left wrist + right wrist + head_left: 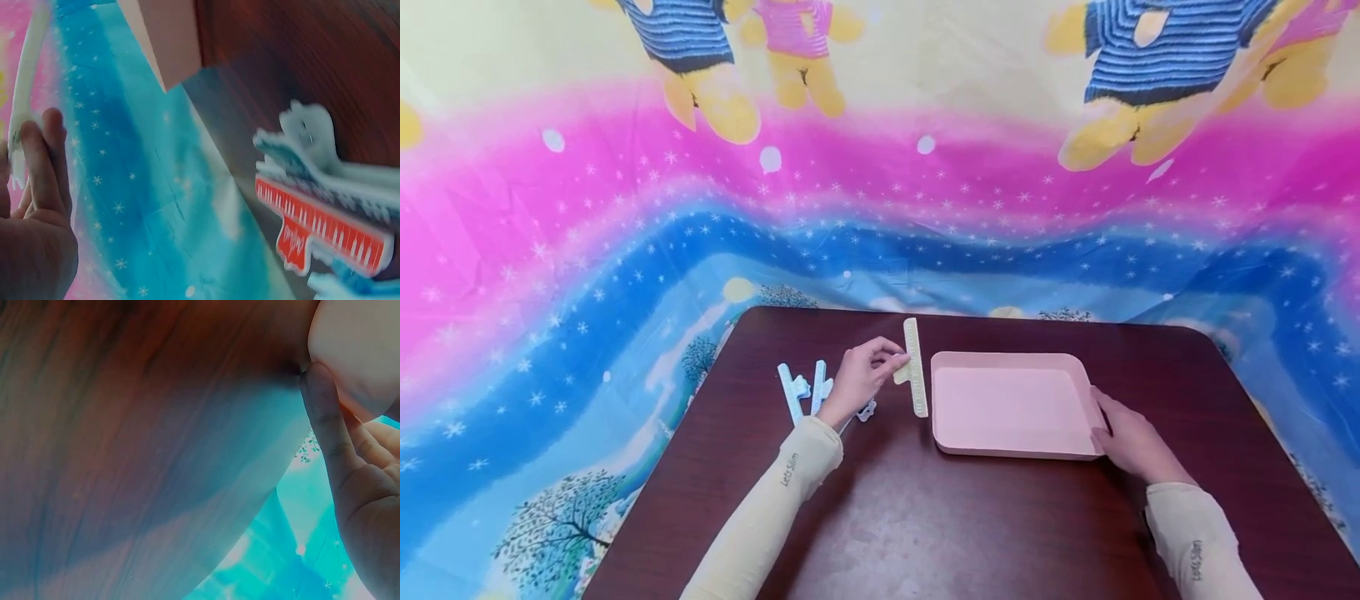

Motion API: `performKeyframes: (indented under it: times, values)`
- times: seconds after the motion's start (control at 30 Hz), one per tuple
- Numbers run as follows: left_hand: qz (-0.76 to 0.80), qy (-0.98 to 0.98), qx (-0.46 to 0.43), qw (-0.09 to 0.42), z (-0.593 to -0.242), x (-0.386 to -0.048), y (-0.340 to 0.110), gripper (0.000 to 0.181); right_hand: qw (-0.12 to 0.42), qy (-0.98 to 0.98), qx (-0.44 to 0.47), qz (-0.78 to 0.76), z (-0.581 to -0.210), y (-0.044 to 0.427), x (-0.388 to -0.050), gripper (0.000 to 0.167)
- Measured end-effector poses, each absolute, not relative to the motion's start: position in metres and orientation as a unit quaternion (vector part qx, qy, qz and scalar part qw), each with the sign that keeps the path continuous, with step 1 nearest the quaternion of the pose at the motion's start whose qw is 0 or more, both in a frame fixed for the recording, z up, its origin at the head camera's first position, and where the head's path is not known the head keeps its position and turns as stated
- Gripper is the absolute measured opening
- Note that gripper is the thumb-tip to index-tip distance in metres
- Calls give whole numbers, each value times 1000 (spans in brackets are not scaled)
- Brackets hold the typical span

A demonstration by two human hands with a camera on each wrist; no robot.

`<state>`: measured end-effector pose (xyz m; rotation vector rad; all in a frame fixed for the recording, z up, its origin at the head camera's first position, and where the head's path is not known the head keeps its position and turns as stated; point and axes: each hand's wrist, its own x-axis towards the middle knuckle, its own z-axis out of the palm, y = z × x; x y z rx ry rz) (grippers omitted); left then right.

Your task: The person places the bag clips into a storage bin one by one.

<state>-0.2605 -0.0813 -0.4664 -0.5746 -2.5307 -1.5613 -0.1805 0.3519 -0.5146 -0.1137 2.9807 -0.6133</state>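
My left hand (863, 377) pinches a pale yellow long-bar clip (916, 375) by its short grip, between thumb and fingers. The clip's bar stands roughly upright just left of the pink tray (1011, 404). At the tray's near right corner, my right hand (1133, 437) grips the side, thumb against the outer wall. Left of my left hand lie light blue long-bar clips (791, 394), partly hidden by that hand and sleeve. The left wrist view shows a red-faced clip (325, 222) with white markings among them, plus a whitish clip (309, 134).
A dark brown table (985, 525) with rounded corners bears everything. Behind it and along its sides hangs a patterned cloth (880, 183) in pink and blue, close to the table's edges. The tray holds nothing visible.
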Motion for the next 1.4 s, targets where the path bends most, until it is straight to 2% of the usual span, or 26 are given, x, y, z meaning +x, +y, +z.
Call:
performKeyframes:
  times: [0.17, 0.37, 0.57, 1.07, 1.4]
  values:
    - [-540, -823, -175, -3, -470, -260, -80, 20, 56, 977, -32, -204, -517, 347, -177, 74]
    - [-568, -804, -171, -49, -474, -260, -75, 27, 48, 977, -39, -206, -519, 342, -176, 74]
    - [-614, -765, -174, -91, -473, -262, -59, 24, 57, 975, -35, -211, -519, 336, -178, 76]
    - [-606, -760, -168, -161, -462, -269, -11, 21, 55, 973, -46, -221, -514, 325, -180, 76]
    - [-599, -765, -155, -178, -464, -278, 17, 20, 59, 969, -53, -234, -511, 318, -181, 75]
